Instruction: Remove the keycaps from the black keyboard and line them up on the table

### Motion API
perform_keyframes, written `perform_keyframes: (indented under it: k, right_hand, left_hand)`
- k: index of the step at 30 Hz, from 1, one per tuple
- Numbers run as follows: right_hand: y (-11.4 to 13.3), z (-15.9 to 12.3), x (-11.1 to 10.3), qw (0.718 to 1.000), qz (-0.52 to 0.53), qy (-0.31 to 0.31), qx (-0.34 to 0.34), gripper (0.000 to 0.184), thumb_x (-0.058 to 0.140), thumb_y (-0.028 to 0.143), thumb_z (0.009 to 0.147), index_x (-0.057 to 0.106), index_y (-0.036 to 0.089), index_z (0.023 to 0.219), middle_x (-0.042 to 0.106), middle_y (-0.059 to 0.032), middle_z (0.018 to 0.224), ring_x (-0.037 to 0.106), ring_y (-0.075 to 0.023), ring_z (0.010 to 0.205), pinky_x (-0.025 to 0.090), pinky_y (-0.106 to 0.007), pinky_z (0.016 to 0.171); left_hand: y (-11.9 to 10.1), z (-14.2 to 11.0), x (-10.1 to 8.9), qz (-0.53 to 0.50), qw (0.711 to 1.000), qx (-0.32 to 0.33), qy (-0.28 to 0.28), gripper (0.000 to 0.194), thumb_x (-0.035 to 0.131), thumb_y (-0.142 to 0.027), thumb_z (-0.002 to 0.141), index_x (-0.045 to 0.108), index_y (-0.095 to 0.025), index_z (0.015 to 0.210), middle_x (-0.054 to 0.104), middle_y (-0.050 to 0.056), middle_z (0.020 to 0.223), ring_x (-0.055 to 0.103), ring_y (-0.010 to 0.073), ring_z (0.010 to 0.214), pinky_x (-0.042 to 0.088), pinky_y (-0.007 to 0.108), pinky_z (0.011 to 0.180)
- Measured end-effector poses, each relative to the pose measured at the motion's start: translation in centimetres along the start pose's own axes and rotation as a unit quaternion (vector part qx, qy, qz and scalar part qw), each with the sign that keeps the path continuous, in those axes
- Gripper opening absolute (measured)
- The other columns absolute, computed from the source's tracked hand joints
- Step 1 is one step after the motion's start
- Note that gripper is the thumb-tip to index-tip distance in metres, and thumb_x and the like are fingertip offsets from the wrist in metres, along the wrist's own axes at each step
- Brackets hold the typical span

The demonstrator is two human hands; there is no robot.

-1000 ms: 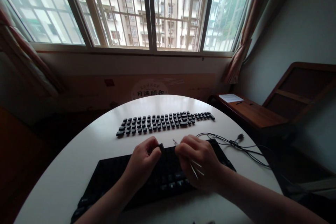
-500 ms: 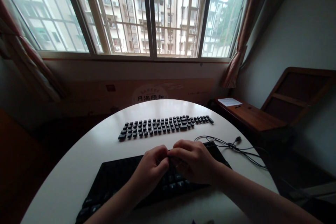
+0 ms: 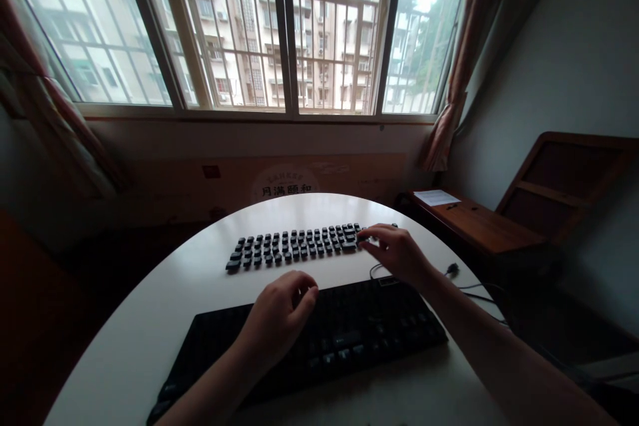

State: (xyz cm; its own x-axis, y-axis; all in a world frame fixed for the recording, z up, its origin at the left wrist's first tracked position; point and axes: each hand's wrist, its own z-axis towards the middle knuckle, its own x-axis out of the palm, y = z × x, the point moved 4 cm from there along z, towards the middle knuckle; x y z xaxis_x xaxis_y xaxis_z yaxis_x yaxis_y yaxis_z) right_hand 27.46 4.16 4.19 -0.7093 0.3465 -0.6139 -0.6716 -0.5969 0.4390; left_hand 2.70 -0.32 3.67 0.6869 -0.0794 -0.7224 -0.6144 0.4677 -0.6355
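Observation:
A black keyboard point(image 3: 349, 336) lies on the white round table, with many of its key places too dark to read. Over its upper middle is my left hand point(image 3: 282, 309), fingers curled in toward the thumb; what they hold, if anything, is hidden. My right hand point(image 3: 402, 253) reaches past the keyboard to the right part of the laid-out keycaps point(image 3: 299, 243). Its thumb and forefinger close around a small black keycap point(image 3: 361, 237) there. The loose keycaps stand in several rows, and my right hand covers some at the right end.
A black cable with a plug point(image 3: 452, 269) lies on the table point(image 3: 150, 306) to the right, partly behind my right forearm. Beyond the table's right edge, a wooden chair or bench point(image 3: 489, 226) carries a white sheet point(image 3: 436, 197). A window point(image 3: 329, 46) is ahead.
My right hand has left my left hand and moved forward and right to the loose keycaps. My left hand stays over the keyboard, fingers curled.

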Motion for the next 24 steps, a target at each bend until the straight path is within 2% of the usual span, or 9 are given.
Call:
perform_keyframes:
  k: [2, 3, 5, 7, 12, 15, 19, 24]
  right_hand:
    - [-4.3, 0.4, -0.4, 0.993, -0.065, 0.019, 0.101, 0.020, 0.066, 0.030, 0.087, 0.075, 0.019, 0.101, 0.076, -0.0085, 0.100, 0.071, -0.0219, 0.087, 0.054, -0.034, 0.084]
    - [-6.1, 0.3, -0.4, 0.989, -0.077, 0.031, 0.125, 0.022, 0.066, 0.029, 0.086, 0.076, 0.017, 0.102, 0.076, -0.0105, 0.101, 0.071, -0.0247, 0.093, 0.053, -0.035, 0.087]
    - [-8.7, -0.1, 0.0, 0.982, -0.087, 0.060, 0.153, 0.022, 0.066, 0.029, 0.085, 0.077, 0.017, 0.100, 0.078, -0.0107, 0.098, 0.072, -0.0265, 0.093, 0.053, -0.036, 0.087]
    - [-10.2, -0.6, 0.8, 0.976, -0.093, 0.093, 0.172, 0.020, 0.067, 0.028, 0.083, 0.078, 0.019, 0.097, 0.078, -0.0085, 0.095, 0.073, -0.0254, 0.091, 0.053, -0.035, 0.087]
    - [-11.2, -1.2, 1.9, 0.966, -0.112, 0.132, 0.191, 0.022, 0.066, 0.028, 0.082, 0.078, 0.019, 0.098, 0.077, -0.0085, 0.103, 0.069, -0.0254, 0.100, 0.049, -0.034, 0.093]
    - [-11.3, -1.1, 1.9, 0.966, -0.117, 0.134, 0.186, 0.023, 0.066, 0.029, 0.083, 0.077, 0.018, 0.100, 0.074, -0.0095, 0.109, 0.067, -0.0255, 0.102, 0.048, -0.034, 0.093]
    - [-11.4, -1.2, 1.6, 0.968, -0.119, 0.120, 0.185, 0.030, 0.065, 0.028, 0.084, 0.072, 0.019, 0.112, 0.075, -0.0065, 0.105, 0.068, -0.0226, 0.096, 0.049, -0.033, 0.089]
    - [-11.4, -1.3, 1.6, 0.967, -0.129, 0.121, 0.184, 0.018, 0.065, 0.028, 0.084, 0.076, 0.024, 0.098, 0.077, -0.0024, 0.098, 0.070, -0.0216, 0.092, 0.050, -0.031, 0.085]
  left_hand:
    - [0.1, 0.1, -0.4, 0.032, 0.999, 0.006, -0.011, 0.022, 0.049, -0.035, 0.089, 0.065, -0.019, 0.087, 0.068, 0.006, 0.084, 0.061, 0.0214, 0.073, 0.047, 0.033, 0.068]
    - [0.2, 0.2, -0.5, 0.040, 0.999, 0.008, -0.013, 0.022, 0.049, -0.034, 0.089, 0.065, -0.020, 0.087, 0.069, 0.006, 0.085, 0.062, 0.0216, 0.074, 0.047, 0.033, 0.069]
    - [0.3, 0.3, -0.3, 0.048, 0.999, 0.012, -0.012, 0.021, 0.049, -0.033, 0.088, 0.066, -0.020, 0.088, 0.069, 0.006, 0.086, 0.063, 0.0222, 0.076, 0.048, 0.034, 0.071]
    - [0.6, 0.3, 0.1, 0.050, 0.999, 0.016, 0.000, 0.021, 0.049, -0.032, 0.089, 0.066, -0.020, 0.088, 0.069, 0.006, 0.087, 0.063, 0.0226, 0.079, 0.049, 0.034, 0.073]
    - [1.0, 0.3, 0.9, 0.059, 0.998, 0.014, 0.030, 0.020, 0.049, -0.030, 0.090, 0.066, -0.020, 0.088, 0.069, 0.007, 0.090, 0.063, 0.0235, 0.084, 0.048, 0.035, 0.079]
    - [0.9, 0.2, 1.0, 0.067, 0.997, 0.009, 0.035, 0.019, 0.049, -0.029, 0.090, 0.066, -0.020, 0.088, 0.069, 0.007, 0.091, 0.063, 0.0243, 0.087, 0.047, 0.037, 0.081]
    - [0.7, 0.2, 0.8, 0.073, 0.997, 0.002, 0.039, 0.018, 0.050, -0.028, 0.090, 0.066, -0.020, 0.088, 0.069, 0.008, 0.092, 0.063, 0.0249, 0.088, 0.047, 0.038, 0.081]
    - [0.8, 0.1, 0.8, 0.067, 0.997, 0.005, 0.039, 0.019, 0.049, -0.029, 0.090, 0.066, -0.020, 0.090, 0.069, 0.008, 0.094, 0.063, 0.0248, 0.089, 0.047, 0.038, 0.083]
